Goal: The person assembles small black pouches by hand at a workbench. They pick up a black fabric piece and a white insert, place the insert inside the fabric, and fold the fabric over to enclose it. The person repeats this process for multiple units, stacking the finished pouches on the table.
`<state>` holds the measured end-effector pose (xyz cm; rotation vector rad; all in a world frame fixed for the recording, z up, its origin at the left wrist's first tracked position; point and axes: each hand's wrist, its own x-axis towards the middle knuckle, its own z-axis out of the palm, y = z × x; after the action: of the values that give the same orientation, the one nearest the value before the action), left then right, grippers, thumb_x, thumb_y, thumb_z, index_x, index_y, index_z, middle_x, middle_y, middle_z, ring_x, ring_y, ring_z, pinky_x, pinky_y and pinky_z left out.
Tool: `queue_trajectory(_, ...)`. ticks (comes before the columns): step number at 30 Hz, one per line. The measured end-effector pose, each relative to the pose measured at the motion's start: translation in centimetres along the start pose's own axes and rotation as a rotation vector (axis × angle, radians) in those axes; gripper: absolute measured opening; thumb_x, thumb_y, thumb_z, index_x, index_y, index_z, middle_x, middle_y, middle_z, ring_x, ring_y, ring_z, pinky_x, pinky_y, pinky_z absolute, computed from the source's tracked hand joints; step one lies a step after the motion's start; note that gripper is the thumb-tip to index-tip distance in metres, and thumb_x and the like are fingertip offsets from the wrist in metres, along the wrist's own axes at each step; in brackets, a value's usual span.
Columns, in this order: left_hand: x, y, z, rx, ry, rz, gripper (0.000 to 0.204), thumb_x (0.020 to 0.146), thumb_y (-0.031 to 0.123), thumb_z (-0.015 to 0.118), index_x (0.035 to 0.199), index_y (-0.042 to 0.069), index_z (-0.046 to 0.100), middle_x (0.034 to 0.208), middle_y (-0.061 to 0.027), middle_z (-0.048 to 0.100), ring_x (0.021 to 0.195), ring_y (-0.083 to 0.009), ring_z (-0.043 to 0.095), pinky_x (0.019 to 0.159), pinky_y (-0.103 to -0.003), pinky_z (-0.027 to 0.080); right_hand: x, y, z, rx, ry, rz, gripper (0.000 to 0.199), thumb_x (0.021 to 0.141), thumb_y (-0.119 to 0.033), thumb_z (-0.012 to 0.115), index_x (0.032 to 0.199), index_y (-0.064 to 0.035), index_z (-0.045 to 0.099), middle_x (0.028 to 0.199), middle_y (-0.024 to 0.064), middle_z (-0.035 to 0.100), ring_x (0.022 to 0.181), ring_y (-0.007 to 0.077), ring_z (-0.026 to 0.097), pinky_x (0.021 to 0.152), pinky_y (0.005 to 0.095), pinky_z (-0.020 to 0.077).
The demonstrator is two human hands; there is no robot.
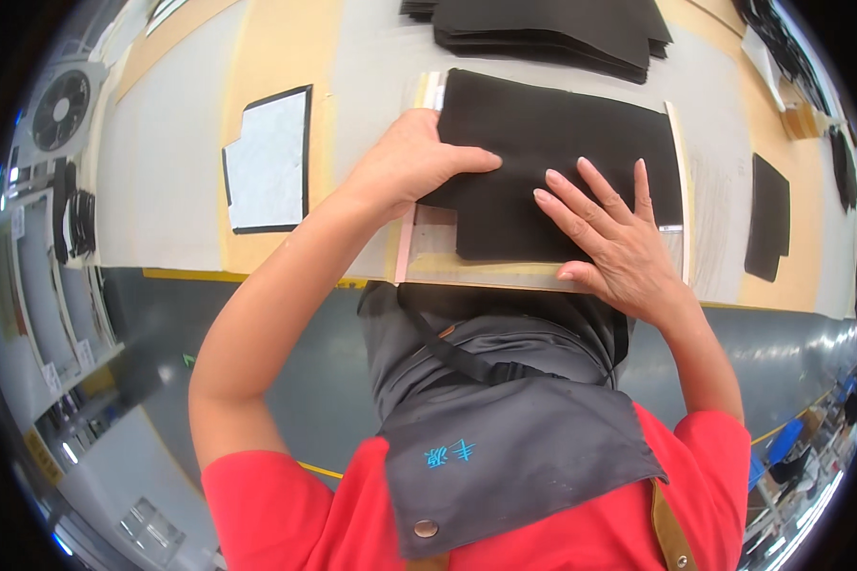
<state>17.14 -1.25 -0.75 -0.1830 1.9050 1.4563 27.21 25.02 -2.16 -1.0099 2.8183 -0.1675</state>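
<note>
A black flat cut panel (543, 124) with a notched lower left corner lies on the table before me, between two pale raised strips. My left hand (414, 162) is at its left edge, thumb pressed on top; the other fingers are mostly hidden at or under the edge. On the panel's lower right part, my right hand (619, 243) rests with its fingers spread, holding nothing. Beside the panel runs the right strip (679, 181), and the left strip (405, 252) shows below my left wrist.
A stack of black panels (543, 38) lies at the far side. To the left is a whitish notched piece with black edging (269, 162). Another black piece (767, 219) lies to the right. A fan (61, 109) stands beyond the table's left end.
</note>
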Motion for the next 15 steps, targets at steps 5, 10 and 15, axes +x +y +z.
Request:
queue_trajectory(5,0.9,-0.1,0.9,0.022,0.010,0.013,0.041,0.078,0.017,0.083,0.110,-0.004,0.068,0.101,-0.0134,0.073,0.091,-0.0195,0.070,0.083,-0.031,0.055,-0.5,0.5,-0.3,0.007,-0.015,0.005,0.076,0.093,-0.068,0.038,0.157,-0.0271,0.037,0.163,-0.0064,0.033,0.153,0.0234,0.022,0.123,0.0645,-0.0016)
queue_trajectory(10,0.9,0.2,1.4,0.013,0.014,0.005,0.045,0.077,0.016,0.083,0.112,-0.006,0.066,0.103,-0.0148,0.072,0.092,-0.0205,0.070,0.083,-0.032,0.056,-0.9,0.8,-0.1,0.004,-0.018,-0.001,0.076,0.092,-0.068,0.038,0.157,-0.0278,0.037,0.163,-0.0076,0.034,0.154,0.0229,0.021,0.123,0.0642,-0.0029)
queue_trajectory(15,1.8,-0.2,2.0,0.050,0.034,0.021,0.044,0.078,0.014,0.083,0.113,-0.007,0.066,0.104,-0.0157,0.072,0.093,-0.0214,0.071,0.085,-0.032,0.057,-1.2,1.4,-0.1,-0.015,-0.029,0.006,0.077,0.092,-0.070,0.035,0.156,-0.0288,0.038,0.163,-0.0083,0.034,0.154,0.0225,0.021,0.123,0.0626,-0.0041)
